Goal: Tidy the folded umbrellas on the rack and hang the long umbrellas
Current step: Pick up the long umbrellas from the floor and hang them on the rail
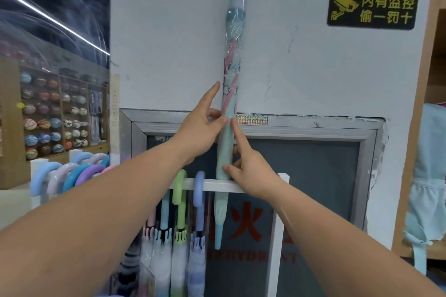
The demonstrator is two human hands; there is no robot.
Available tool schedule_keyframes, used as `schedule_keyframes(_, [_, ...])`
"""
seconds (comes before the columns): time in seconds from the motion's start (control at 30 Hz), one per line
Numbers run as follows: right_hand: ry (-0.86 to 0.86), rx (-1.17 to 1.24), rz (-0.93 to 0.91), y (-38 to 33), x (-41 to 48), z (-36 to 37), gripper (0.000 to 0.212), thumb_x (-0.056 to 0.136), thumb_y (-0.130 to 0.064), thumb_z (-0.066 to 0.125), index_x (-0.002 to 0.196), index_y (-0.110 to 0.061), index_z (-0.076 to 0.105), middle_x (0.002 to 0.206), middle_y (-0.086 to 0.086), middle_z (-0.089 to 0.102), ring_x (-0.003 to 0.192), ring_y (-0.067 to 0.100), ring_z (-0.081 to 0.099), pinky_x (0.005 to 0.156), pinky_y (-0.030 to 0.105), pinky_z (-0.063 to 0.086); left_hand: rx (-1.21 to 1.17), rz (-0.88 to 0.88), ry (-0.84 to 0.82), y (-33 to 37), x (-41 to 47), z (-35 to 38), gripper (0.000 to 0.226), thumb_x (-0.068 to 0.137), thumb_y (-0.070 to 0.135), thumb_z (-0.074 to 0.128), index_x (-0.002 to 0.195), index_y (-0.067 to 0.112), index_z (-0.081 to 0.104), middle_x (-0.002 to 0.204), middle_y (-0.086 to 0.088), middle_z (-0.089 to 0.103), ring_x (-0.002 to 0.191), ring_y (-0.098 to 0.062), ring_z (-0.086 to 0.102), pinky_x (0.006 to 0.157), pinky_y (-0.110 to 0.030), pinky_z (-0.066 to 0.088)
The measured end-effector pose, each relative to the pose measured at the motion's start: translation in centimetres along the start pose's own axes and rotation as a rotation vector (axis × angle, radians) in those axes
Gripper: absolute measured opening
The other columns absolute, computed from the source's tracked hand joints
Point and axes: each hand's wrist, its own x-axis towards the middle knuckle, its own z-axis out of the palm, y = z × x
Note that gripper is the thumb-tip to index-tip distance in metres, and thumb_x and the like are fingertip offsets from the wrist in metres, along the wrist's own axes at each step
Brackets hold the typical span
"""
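Observation:
A long umbrella [232,60] in clear plastic wrap, mint green with a pink print, stands almost upright against the white wall, tip pointing down behind the white rack bar [224,185]. My left hand [202,125] pinches it at mid-height between thumb and lower fingers, index finger stretched up. My right hand [251,166] grips it lower down, just above the bar, index finger pointing up along it. Its handle is out of view above. A green-handled umbrella [179,190] and a blue-handled umbrella [199,190] hang from the bar by their hooks.
More long umbrellas with pastel hook handles [72,173] hang on the rack's left side. A white rack post [277,236] stands at right. Behind is a metal-framed hydrant cabinet [313,128]; a wooden shelf with a light blue bag [429,176] lies far right.

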Motion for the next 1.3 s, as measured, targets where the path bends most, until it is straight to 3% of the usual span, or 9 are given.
schedule_keyframes(0.13, [-0.06, -0.061, -0.037, 0.5, -0.4, 0.1, 0.095, 0.098, -0.022, 0.059, 0.144, -0.068, -0.011, 0.1, 0.004, 0.062, 0.069, 0.02, 0.063, 0.072, 0.035, 0.056, -0.015, -0.002, 0.007, -0.6, -0.3, 0.0, 0.078, 0.1, 0.013, 0.059, 0.148, 0.062, 0.021, 0.108, 0.003, 0.073, 0.101, -0.012, 0.071, 0.092, -0.044, 0.059])
schedule_keyframes(0.23, [-0.016, 0.028, -0.093, 0.8, -0.2, -0.3, 0.08, 0.099, -0.02, 0.057, 0.147, -0.065, 0.012, 0.114, -0.006, 0.062, 0.066, 0.016, 0.06, 0.073, 0.024, 0.051, 0.007, -0.001, 0.032, -1.7, -0.8, -0.5, 0.082, 0.098, 0.015, 0.062, 0.145, 0.067, 0.02, 0.104, -0.007, 0.073, 0.099, -0.023, 0.072, 0.089, -0.051, 0.059])
schedule_keyframes(0.4, [0.163, 0.235, -0.078, -0.5, 1.9, -1.3, 0.06, 0.1, -0.026, 0.058, 0.145, -0.057, 0.033, 0.117, -0.012, 0.061, 0.091, 0.011, 0.068, 0.094, 0.042, 0.056, -0.002, 0.009, -0.024, -3.1, -2.5, -0.5, 0.091, 0.096, 0.011, 0.066, 0.148, 0.065, 0.015, 0.101, 0.001, 0.075, 0.094, -0.015, 0.073, 0.084, -0.043, 0.061])
schedule_keyframes(0.5, [0.171, 0.251, -0.105, -2.0, 2.9, -1.6, 0.06, 0.1, -0.029, 0.058, 0.147, -0.055, 0.031, 0.117, -0.014, 0.063, 0.094, 0.009, 0.068, 0.093, 0.041, 0.057, 0.094, 0.014, -0.007, -3.8, -3.3, 0.0, 0.092, 0.094, 0.018, 0.068, 0.149, 0.065, 0.01, 0.091, -0.001, 0.074, 0.082, -0.012, 0.07, 0.077, -0.03, 0.054])
schedule_keyframes(0.63, [0.212, 0.231, -0.087, -2.5, 3.8, -1.1, 0.078, 0.098, -0.024, 0.06, 0.147, -0.064, 0.014, 0.115, -0.006, 0.067, 0.096, 0.015, 0.071, 0.092, 0.045, 0.057, 0.167, -0.007, -0.033, -4.1, -3.5, 0.1, 0.095, 0.093, 0.023, 0.069, 0.15, 0.063, 0.005, 0.087, -0.002, 0.073, 0.083, -0.016, 0.07, 0.078, -0.028, 0.056])
schedule_keyframes(0.8, [0.165, 0.188, -0.09, -1.7, 3.2, -0.6, 0.09, 0.098, -0.016, 0.058, 0.145, -0.068, 0.003, 0.123, -0.003, 0.067, 0.088, 0.018, 0.071, 0.084, 0.046, 0.059, 0.222, -0.046, -0.166, -4.4, -3.1, -0.8, 0.091, 0.093, 0.024, 0.068, 0.148, 0.066, 0.01, 0.067, -0.006, 0.065, 0.061, -0.012, 0.057, 0.067, -0.029, 0.05])
schedule_keyframes(0.93, [0.086, 0.135, -0.07, -0.4, 1.8, -0.4, 0.092, 0.099, -0.02, 0.06, 0.147, -0.064, -0.004, 0.123, -0.006, 0.067, 0.074, 0.003, 0.06, 0.082, 0.035, 0.057, 0.165, -0.049, -0.113, -4.3, -2.8, -1.1, 0.062, 0.097, 0.03, 0.063, 0.142, 0.061, 0.033, 0.095, 0.0, 0.077, 0.089, -0.02, 0.073, 0.094, -0.047, 0.056])
schedule_keyframes(1.1, [0.018, 0.159, -0.039, 0.4, 0.8, 0.1, 0.097, 0.099, -0.019, 0.06, 0.147, -0.064, -0.011, 0.115, -0.009, 0.071, 0.076, 0.001, 0.064, 0.077, 0.02, 0.05, 0.036, -0.004, -0.055, -2.6, -1.4, -1.2, 0.059, 0.1, 0.037, 0.057, 0.148, 0.054, 0.027, 0.101, 0.006, 0.076, 0.101, -0.011, 0.072, 0.101, -0.046, 0.052])
schedule_keyframes(1.3, [-0.011, 0.113, -0.014, 0.1, 0.4, -0.7, 0.094, 0.098, -0.025, 0.06, 0.148, -0.063, -0.01, 0.102, -0.011, 0.072, 0.079, 0.004, 0.069, 0.081, 0.022, 0.054, -0.069, 0.031, -0.055, -2.0, -0.8, -0.8, 0.068, 0.104, 0.019, 0.053, 0.153, 0.052, 0.02, 0.114, 0.008, 0.071, 0.108, -0.007, 0.069, 0.102, -0.039, 0.052])
